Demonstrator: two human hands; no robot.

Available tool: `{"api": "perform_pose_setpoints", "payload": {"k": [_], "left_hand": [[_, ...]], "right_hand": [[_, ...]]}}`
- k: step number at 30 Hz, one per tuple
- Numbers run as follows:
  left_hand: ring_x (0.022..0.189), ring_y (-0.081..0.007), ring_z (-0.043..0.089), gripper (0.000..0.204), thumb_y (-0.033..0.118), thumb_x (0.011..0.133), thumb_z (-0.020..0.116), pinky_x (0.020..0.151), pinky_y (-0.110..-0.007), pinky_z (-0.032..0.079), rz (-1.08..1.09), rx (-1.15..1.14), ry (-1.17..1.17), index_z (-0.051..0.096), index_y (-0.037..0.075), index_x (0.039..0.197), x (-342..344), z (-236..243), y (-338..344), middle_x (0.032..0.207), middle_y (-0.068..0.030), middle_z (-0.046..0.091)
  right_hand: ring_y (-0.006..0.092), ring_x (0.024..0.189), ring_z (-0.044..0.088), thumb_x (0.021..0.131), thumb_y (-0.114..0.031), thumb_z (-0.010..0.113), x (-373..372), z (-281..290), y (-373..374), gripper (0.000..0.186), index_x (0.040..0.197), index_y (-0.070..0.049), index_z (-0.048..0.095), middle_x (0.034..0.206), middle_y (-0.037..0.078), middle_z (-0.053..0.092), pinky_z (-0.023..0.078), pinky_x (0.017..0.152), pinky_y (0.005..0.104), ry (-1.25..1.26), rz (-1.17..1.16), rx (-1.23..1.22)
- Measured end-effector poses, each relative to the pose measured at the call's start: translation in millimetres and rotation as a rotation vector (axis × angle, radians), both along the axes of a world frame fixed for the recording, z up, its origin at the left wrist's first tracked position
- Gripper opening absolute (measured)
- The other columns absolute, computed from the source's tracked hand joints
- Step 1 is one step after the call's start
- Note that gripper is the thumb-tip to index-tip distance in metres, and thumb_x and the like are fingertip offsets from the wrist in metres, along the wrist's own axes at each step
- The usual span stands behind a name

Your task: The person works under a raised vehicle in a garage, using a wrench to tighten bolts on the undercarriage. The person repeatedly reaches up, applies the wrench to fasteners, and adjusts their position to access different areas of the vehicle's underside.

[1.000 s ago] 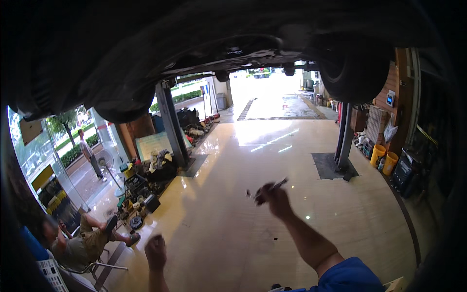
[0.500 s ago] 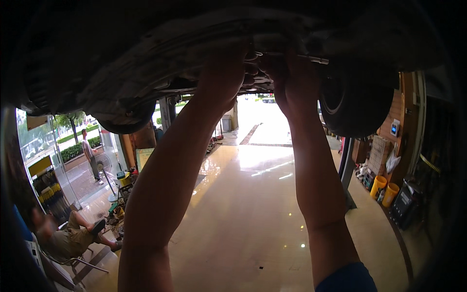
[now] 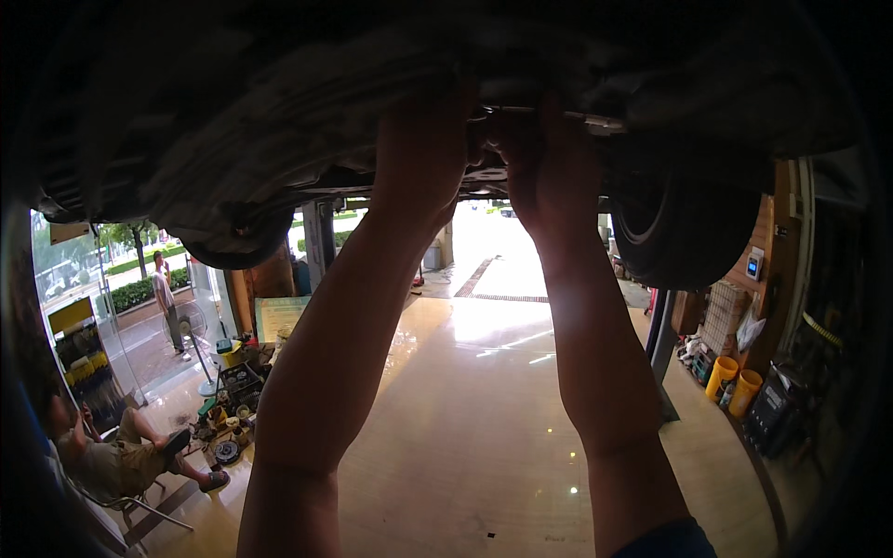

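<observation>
Both my arms reach up under a raised car (image 3: 307, 130), whose underside is in deep shadow. My right hand (image 3: 563, 163) is closed round a slim metal ratchet wrench (image 3: 600, 121); its bright end sticks out to the right of the hand. The wrench's thin shaft (image 3: 507, 109) also shows between the two hands, close beneath the underbody. My left hand (image 3: 428, 139) is up against the underbody just left of the shaft, its fingers curled. What the left fingers hold is hidden in the dark.
Car wheels (image 3: 684, 228) hang on both sides. A lift post (image 3: 662, 325) stands at right, near yellow buckets (image 3: 722, 377) and a black case (image 3: 779, 405). At left, a person sits on a chair (image 3: 139, 507) near scattered parts (image 3: 228, 428), a fan (image 3: 191, 321) and another standing person (image 3: 166, 302).
The view has tilted a little, so the floor and doorway sit lower. Both hands stay at the same spot under the car, and the wrench has shifted slightly in angle.
</observation>
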State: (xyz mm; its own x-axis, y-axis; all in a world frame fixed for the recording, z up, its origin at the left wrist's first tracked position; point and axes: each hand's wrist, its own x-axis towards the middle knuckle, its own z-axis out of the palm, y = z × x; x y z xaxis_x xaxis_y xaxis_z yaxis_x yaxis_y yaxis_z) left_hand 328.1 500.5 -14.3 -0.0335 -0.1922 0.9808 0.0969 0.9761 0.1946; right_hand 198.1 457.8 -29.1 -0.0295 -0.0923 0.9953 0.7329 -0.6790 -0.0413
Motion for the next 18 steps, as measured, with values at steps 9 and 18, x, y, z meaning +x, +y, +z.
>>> {"api": "perform_pose_setpoints", "payload": {"k": [9, 18], "left_hand": [[0.059, -0.0128, 0.057, 0.014, 0.017, 0.096, 0.057, 0.048, -0.023, 0.042, -0.403, 0.124, -0.005, 0.059, 0.004, 0.091, 25.7, 2.9, -7.5, 0.072, -0.0064, 0.061], [0.056, -0.0159, 0.056, 0.018, 0.018, 0.097, 0.053, 0.050, -0.028, 0.045, -0.748, 0.232, 0.022, 0.059, 0.004, 0.087, 37.6, 4.4, -3.8, 0.069, -0.0072, 0.059]], "right_hand": [[0.0258, 0.081, 0.071, 0.102, -0.018, 0.043, 19.0, -2.5, 27.9, 0.025, 0.102, 0.001, 0.059, 0.090, 0.015, 0.070, 0.059, 0.075, 0.0340, -0.057, -0.152, 0.029], [0.0207, 0.075, 0.067, 0.090, -0.014, 0.059, 52.9, -1.0, 75.1, 0.017, 0.104, -0.008, 0.066, 0.086, 0.009, 0.068, 0.053, 0.063, 0.0345, -0.375, -2.046, -0.825]]}}
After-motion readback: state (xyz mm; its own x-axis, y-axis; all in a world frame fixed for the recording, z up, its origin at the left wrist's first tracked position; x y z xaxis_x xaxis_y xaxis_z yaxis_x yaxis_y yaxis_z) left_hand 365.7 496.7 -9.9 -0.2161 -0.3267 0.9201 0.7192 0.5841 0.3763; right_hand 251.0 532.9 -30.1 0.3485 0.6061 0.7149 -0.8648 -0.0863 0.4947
